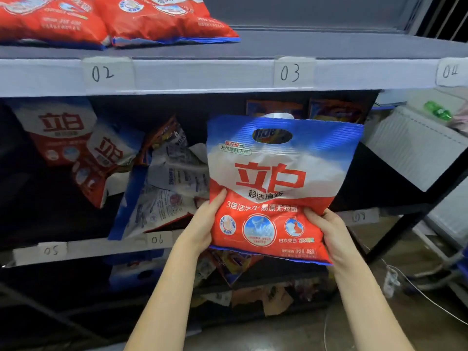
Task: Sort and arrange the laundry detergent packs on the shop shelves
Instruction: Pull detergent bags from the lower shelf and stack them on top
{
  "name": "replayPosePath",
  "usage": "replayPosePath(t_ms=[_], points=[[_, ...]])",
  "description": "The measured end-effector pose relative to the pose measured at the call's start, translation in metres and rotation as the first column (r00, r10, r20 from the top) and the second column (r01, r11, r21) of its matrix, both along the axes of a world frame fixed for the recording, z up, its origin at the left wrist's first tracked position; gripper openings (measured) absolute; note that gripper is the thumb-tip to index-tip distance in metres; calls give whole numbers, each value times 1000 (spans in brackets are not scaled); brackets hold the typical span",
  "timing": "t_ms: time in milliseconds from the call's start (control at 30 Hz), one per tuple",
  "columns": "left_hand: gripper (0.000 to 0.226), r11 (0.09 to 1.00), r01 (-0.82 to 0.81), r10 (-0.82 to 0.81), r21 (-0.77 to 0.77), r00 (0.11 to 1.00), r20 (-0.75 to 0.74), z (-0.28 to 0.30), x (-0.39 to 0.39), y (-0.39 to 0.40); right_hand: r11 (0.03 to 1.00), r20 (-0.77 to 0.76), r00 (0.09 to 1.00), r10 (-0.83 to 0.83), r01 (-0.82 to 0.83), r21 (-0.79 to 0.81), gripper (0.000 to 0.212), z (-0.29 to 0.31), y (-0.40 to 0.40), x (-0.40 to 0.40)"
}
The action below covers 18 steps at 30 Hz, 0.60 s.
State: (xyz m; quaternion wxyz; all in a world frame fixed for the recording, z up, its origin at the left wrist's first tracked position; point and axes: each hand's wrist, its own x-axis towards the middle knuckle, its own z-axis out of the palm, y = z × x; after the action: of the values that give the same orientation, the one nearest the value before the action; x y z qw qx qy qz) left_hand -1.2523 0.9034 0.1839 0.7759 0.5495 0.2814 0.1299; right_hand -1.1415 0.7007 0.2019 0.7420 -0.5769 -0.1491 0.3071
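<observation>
A red, white and blue detergent pack (276, 188) with a cut-out handle is held upright in front of the middle shelf. My left hand (205, 224) grips its lower left edge and my right hand (329, 231) grips its lower right corner. Two red packs (109, 19) lie flat on the top shelf (329, 44) at the left. On the middle shelf, two like packs (76, 148) lean at the left, and several crumpled packs (167, 188) lie tumbled beside my left hand.
Paper labels 02 (102, 73), 03 (290, 72) and 06 (157, 239) mark the shelf fronts. Dark packs (306, 108) stand at the back of the middle shelf. More packs (228, 264) lie on the lower shelf. A white box (415, 148) stands at the right, with cables on the floor.
</observation>
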Motion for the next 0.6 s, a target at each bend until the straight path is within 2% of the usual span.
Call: replayPosePath(t_ms=[67,167,300,467,600], points=[[32,999,-18,18,35,1000,12,-3,-10,-15,999,-65,998,24,-26,-23,60,-9,-12,-4],[33,990,-93,91,101,995,29,-5,-30,-40,984,-107,984,145,-155,-89,63,-15,-31,-13],[29,963,-195,196,187,981,13,5,-55,-69,923,-32,944,328,-327,-202,95,-18,-48,-25],[25,881,-334,318,336,942,105,48,-88,-88,905,92,911,402,-380,-193,76,4,-53,-46],[27,766,-465,389,443,885,255,104,-104,-89,932,213,908,361,-358,-54,63,47,-40,-57]])
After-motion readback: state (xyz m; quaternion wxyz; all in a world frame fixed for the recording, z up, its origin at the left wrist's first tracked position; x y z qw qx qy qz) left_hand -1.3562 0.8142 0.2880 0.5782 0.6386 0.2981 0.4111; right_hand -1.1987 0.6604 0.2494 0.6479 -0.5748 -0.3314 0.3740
